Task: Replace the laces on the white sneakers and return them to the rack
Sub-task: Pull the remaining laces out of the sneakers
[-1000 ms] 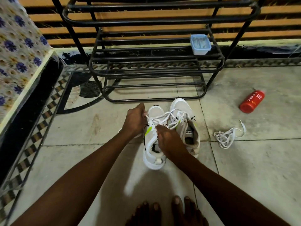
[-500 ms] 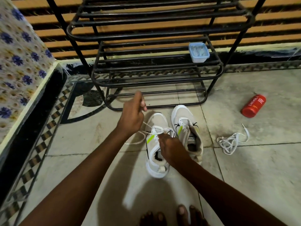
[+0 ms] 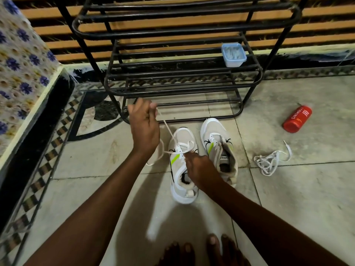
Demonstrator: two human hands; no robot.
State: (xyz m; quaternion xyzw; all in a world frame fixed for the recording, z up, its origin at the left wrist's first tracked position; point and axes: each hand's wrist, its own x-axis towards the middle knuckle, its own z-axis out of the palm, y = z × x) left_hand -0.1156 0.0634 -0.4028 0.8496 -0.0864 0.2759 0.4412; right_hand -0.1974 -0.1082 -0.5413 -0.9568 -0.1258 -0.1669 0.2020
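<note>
Both white sneakers stand on the floor, toes toward the rack (image 3: 182,89), the left sneaker (image 3: 179,136) just beside the right sneaker (image 3: 212,128). The left hand (image 3: 144,127) pinches the lace (image 3: 168,129) end, which slants taut up and leftward from the left sneaker's eyelets. There the nearer right hand (image 3: 199,167) pinches the crossing; any further pull, I judge, follows that slant.

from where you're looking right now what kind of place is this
Likely a home entryway or veranda: a black metal shoe rack stands before a slatted wall, and white sneakers sit on a tiled floor with a patterned border.
</note>
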